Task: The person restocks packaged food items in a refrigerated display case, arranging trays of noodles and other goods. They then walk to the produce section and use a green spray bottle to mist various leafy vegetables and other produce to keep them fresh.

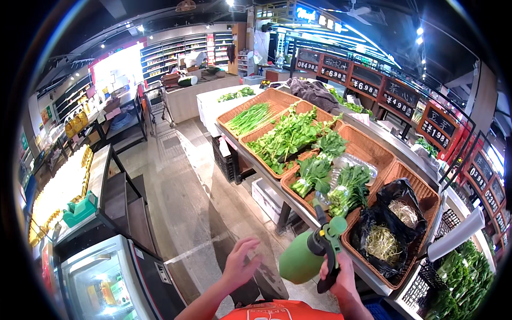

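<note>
My right hand [343,276] grips the black handle of a green pump sprayer bottle [297,260], its nozzle toward the produce baskets. My left hand [243,262] is held in the air left of the bottle, fingers apart and holding nothing. Just beyond the nozzle, bundled leafy greens [347,188] lie in a brown woven basket [294,187] beside a clear plastic tray [362,166]. To the right, another woven basket [426,196] holds bean sprouts [382,243] in black plastic bags [404,190]. Farther back are loose leafy stems [286,136] and thin green stalks [251,118].
A metal-edged display table [264,154] supports the baskets. Beside the sprouts juts a plastic bag roll [456,236]. At left are a glass-topped freezer [100,280], an egg display [60,192] and a green tape dispenser [82,210]. A shopping cart [158,106] stands farther up the aisle [176,180].
</note>
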Motion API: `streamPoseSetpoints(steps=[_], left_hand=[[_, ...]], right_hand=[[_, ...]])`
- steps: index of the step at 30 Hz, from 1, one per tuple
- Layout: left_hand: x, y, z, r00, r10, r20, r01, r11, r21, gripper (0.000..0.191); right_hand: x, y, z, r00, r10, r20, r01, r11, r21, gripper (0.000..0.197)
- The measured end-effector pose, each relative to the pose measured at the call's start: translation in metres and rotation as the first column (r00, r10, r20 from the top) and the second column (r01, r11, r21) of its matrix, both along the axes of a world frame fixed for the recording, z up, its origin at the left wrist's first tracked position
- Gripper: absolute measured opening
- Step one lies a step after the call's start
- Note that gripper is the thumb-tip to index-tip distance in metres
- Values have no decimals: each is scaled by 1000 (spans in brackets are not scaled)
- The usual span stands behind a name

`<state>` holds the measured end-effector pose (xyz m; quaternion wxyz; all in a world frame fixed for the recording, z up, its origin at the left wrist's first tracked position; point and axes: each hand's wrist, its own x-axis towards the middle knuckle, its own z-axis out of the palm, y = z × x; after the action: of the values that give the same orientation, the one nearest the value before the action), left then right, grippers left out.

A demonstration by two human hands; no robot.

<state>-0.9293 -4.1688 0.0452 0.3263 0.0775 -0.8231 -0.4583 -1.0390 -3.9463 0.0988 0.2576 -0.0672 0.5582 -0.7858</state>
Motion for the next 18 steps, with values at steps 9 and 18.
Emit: streamPoseSetpoints(steps=[9, 18], left_hand=[[153, -79, -122, 915, 218, 341, -349, 850, 393, 20], [174, -157, -119, 880, 236, 412, -424, 782, 457, 21]], right_hand=[[-15, -86, 30, 988, -114, -108, 108, 992, -64, 22], [-10, -139, 38, 996, -90, -23, 91, 993, 74, 25]])
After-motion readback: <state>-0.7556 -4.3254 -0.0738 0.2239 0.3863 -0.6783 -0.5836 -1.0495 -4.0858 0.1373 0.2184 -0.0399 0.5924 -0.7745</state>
